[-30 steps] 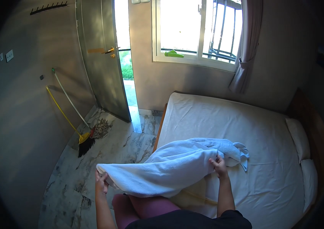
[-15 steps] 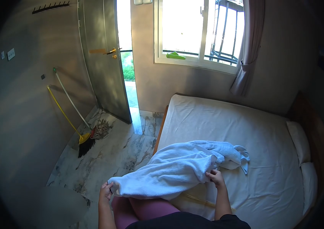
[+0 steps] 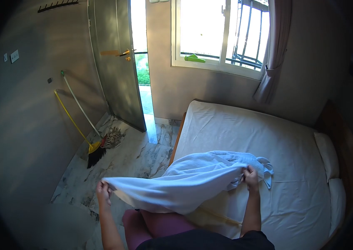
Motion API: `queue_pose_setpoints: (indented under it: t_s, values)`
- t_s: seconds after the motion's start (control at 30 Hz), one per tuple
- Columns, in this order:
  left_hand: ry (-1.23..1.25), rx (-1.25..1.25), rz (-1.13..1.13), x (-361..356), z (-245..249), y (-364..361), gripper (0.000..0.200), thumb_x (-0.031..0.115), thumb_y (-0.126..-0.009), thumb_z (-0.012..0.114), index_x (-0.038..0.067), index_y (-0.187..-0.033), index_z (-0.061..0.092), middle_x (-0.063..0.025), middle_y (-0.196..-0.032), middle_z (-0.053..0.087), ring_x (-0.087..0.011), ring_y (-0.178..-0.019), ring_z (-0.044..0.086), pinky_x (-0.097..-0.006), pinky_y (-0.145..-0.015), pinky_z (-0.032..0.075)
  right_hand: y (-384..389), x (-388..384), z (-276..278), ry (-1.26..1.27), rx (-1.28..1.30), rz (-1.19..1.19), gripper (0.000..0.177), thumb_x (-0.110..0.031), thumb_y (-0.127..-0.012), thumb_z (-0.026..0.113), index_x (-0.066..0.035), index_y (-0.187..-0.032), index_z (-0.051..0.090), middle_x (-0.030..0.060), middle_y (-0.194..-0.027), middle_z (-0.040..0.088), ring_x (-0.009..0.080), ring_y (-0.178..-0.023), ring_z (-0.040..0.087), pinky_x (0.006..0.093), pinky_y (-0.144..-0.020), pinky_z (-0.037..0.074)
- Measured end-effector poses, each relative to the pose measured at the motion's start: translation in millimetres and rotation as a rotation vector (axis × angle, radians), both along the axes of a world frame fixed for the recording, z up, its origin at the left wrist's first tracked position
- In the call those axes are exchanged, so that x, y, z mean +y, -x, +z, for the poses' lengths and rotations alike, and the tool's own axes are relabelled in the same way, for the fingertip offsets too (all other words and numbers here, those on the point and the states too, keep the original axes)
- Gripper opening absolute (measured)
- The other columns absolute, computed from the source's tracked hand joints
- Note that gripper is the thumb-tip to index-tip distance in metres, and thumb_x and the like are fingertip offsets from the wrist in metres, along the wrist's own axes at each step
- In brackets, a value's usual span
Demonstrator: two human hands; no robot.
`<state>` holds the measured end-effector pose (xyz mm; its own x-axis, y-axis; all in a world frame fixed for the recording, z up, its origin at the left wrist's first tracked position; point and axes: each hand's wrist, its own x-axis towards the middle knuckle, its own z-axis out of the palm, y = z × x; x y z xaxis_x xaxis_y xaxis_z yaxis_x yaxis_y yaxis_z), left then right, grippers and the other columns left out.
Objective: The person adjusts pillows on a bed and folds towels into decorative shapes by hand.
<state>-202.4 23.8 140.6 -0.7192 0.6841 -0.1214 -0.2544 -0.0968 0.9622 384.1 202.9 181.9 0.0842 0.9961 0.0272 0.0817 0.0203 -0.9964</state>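
A white towel [image 3: 176, 189] is stretched between my two hands, its near edge lifted and sagging in the middle above my legs. My left hand [image 3: 103, 191] pinches one corner, out over the floor. At the other end of the edge, my right hand [image 3: 250, 177] grips the towel above the bed. The far part of the cloth lies bunched on the white bed sheet [image 3: 293, 166], with a twisted end beyond my right hand. Beneath the towel, a thin yellowish strip [image 3: 220, 217] shows on the sheet; I cannot make out what it is.
Two white pillows [image 3: 326, 156] rest against the wooden headboard [image 3: 345, 141]. By the left wall lean a yellow-handled broom [image 3: 95, 152] and a mop [image 3: 112, 139]. The door [image 3: 116, 62] stands ajar. A green object [image 3: 194, 58] sits on the windowsill, beside a tied curtain [image 3: 272, 62].
Both hands have moved up and apart, the left one leftward and the right one rightward. The towel's near edge is now lifted and pulled wider. My view has shifted slightly.
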Motion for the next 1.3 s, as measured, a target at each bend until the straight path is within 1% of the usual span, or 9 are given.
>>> queue_pose_setpoints:
  t_s: [0.23, 0.3, 0.33, 0.6, 0.8, 0.93, 1.0, 1.1, 1.3]
  values:
    - [-0.872, 0.341, 0.231, -33, 141, 23, 0.022, 0.02, -0.094, 0.052, 0.007, -0.112, 0.05, -0.0012, -0.079, 0.056, -0.0081, -0.071, 0.056, -0.0245, -0.068, 0.05, -16, -44, 129, -0.675, 0.462, -0.199, 0.02, -0.025, -0.092, 0.057, -0.005, -0.094, 0.056, 0.0054, -0.081, 0.061, 0.0097, -0.065, 0.059, 0.0247, -0.054, 0.047]
    - [-0.784, 0.375, 0.595, -62, 165, 25, 0.033, 0.03, -0.095, 0.047, 0.005, -0.118, 0.047, -0.0093, -0.101, 0.058, -0.0191, -0.083, 0.062, -0.0334, -0.075, 0.053, -39, -65, 133, -0.879, 0.433, -0.395, 0.028, -0.028, -0.094, 0.053, -0.004, -0.108, 0.053, 0.0099, -0.095, 0.059, 0.0154, -0.081, 0.06, 0.0291, -0.069, 0.051]
    - [-0.766, 0.397, 0.664, -76, 169, 26, 0.034, 0.029, -0.095, 0.048, 0.005, -0.119, 0.047, -0.0093, -0.102, 0.058, -0.0193, -0.084, 0.061, -0.0333, -0.076, 0.052, -49, -63, 124, -1.055, 0.115, -0.713, 0.033, -0.027, -0.094, 0.051, -0.003, -0.117, 0.049, 0.0142, -0.107, 0.055, 0.02, -0.092, 0.058, 0.0324, -0.078, 0.05]
    - [-0.808, 0.371, 0.651, -65, 180, -12, 0.037, 0.024, -0.092, 0.054, 0.005, -0.123, 0.047, -0.0093, -0.111, 0.057, -0.0213, -0.094, 0.058, -0.0323, -0.081, 0.049, -51, -121, 160, -1.112, -0.256, -1.042, 0.025, -0.029, -0.095, 0.047, -0.004, -0.095, 0.05, 0.0069, -0.084, 0.047, 0.0147, -0.073, 0.047, 0.0297, -0.062, 0.041]
    - [-0.711, 0.197, 0.172, -18, 177, -66, 0.034, 0.021, -0.089, 0.058, 0.005, -0.119, 0.051, -0.0082, -0.111, 0.058, -0.0194, -0.096, 0.055, -0.0308, -0.087, 0.045, -23, -46, 125, -0.575, 0.029, -0.729, 0.019, -0.02, -0.093, 0.05, -0.003, -0.087, 0.05, 0.0016, -0.073, 0.044, 0.0101, -0.068, 0.043, 0.026, -0.06, 0.038]
    - [-0.409, 0.371, -0.053, 1, 150, -122, 0.014, 0.009, -0.088, 0.059, 0.006, -0.101, 0.056, 0.0033, -0.083, 0.055, -0.0044, -0.073, 0.051, -0.0185, -0.065, 0.042, 31, -38, 73, -0.423, -0.449, -0.448, 0.021, -0.012, -0.083, 0.059, 0.002, -0.095, 0.05, 0.0124, -0.082, 0.052, 0.0234, -0.073, 0.052, 0.0366, -0.071, 0.045]
    - [-0.376, 0.592, -0.333, 7, 155, -151, 0.011, 0.01, -0.088, 0.059, 0.003, -0.097, 0.058, -0.001, -0.084, 0.056, -0.0058, -0.077, 0.053, -0.02, -0.067, 0.043, 60, -49, 79, -0.237, -0.592, 0.008, 0.021, -0.013, -0.079, 0.066, 0.003, -0.092, 0.061, 0.0188, -0.087, 0.061, 0.0262, -0.077, 0.062, 0.0353, -0.068, 0.05]
    - [-0.304, 0.91, -0.52, 17, 142, -182, 0.016, 0.002, -0.081, 0.064, 0.001, -0.097, 0.062, -0.0087, -0.093, 0.061, -0.0125, -0.076, 0.058, -0.0241, -0.066, 0.047, 111, -63, 67, -0.448, -0.482, 0.336, 0.016, -0.011, -0.078, 0.069, 0.0, -0.089, 0.065, 0.0128, -0.089, 0.064, 0.024, -0.079, 0.064, 0.032, -0.067, 0.052]
    - [-0.382, 0.88, -0.7, 18, 129, -215, 0.016, -0.005, -0.076, 0.067, -0.001, -0.091, 0.066, -0.0128, -0.087, 0.064, -0.0219, -0.079, 0.064, -0.0289, -0.07, 0.051, 178, -94, 89, -0.594, -0.273, 0.814, 0.036, -0.01, -0.076, 0.072, -0.004, -0.109, 0.058, 0.0125, -0.102, 0.061, 0.0267, -0.097, 0.059, 0.0345, -0.078, 0.05]
